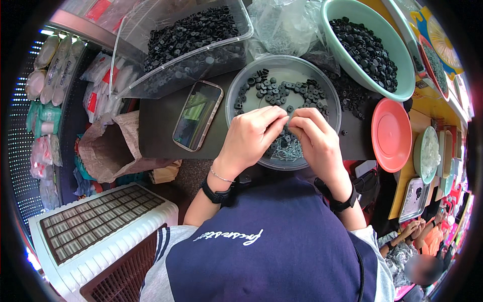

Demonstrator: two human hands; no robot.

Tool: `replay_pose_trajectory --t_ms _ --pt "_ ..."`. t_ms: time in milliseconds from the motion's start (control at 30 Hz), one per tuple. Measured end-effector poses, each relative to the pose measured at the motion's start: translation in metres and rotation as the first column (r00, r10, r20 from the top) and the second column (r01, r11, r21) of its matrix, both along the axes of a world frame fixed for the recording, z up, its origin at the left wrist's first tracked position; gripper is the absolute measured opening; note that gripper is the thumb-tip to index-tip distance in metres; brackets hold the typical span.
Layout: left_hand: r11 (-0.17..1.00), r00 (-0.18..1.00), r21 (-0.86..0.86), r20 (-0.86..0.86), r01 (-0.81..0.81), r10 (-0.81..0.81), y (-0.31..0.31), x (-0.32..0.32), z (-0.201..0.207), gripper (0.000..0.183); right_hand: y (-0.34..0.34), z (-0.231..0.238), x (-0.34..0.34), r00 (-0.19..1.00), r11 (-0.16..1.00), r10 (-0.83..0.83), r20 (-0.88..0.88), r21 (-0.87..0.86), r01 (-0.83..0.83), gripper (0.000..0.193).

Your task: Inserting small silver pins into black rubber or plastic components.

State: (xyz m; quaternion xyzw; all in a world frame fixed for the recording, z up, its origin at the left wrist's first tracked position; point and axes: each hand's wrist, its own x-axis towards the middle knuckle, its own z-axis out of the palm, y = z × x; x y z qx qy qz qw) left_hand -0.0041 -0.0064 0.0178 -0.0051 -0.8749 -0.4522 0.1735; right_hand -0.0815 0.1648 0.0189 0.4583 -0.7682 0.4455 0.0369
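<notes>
Over a round clear plastic tub (pixel 282 60), my two hands meet with their fingertips nearly touching. My left hand (pixel 254 132) is closed in a pinch, thumb against fingers. Likewise my right hand (pixel 318 143) is pinched, curled toward the left one. Whatever sits between the fingertips is too small and covered to make out. Inside the tub, small round black parts with centre holes (pixel 274 91) lie in its far half. A pile of thin silvery screws (pixel 288 150) fills the near side, partly hidden by my hands.
A phone (pixel 198 116) lies left of the tub. Behind stand a clear bin (pixel 201 49) of black pieces, a plastic bag (pixel 279 27) and a green basin (pixel 400 91) of black caps. A red plate (pixel 391 135) is right. An air cooler (pixel 115 241) stands lower left; people work lower right.
</notes>
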Motion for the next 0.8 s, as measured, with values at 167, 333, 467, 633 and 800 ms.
replay_pose_trajectory --t_ms 167,333,467,633,800 --pt "0.983 0.989 0.161 0.094 0.094 -0.11 -0.006 0.003 0.011 0.013 0.006 0.006 -0.001 0.994 0.998 0.038 0.099 -0.044 -0.033 0.015" --pt "0.985 0.987 0.116 0.084 0.128 -0.138 -0.009 0.004 0.01 0.014 0.007 0.01 -0.006 0.996 0.998 -0.015 0.087 -0.056 0.02 0.015" --pt "0.987 0.987 0.023 -0.005 0.161 -0.161 -0.009 0.004 0.008 0.015 0.006 0.01 -0.007 0.999 0.998 -0.028 0.03 -0.059 0.03 0.015" --pt "0.977 0.98 0.084 0.019 0.197 -0.199 -0.004 0.009 0.008 0.012 0.003 0.012 -0.009 1.0 0.998 -0.009 -0.019 -0.065 0.007 0.016" --pt "0.973 0.978 0.168 0.108 0.158 -0.178 -0.008 0.011 0.011 0.011 0.005 0.016 -0.008 0.989 0.999 0.017 0.145 -0.047 -0.01 0.014"
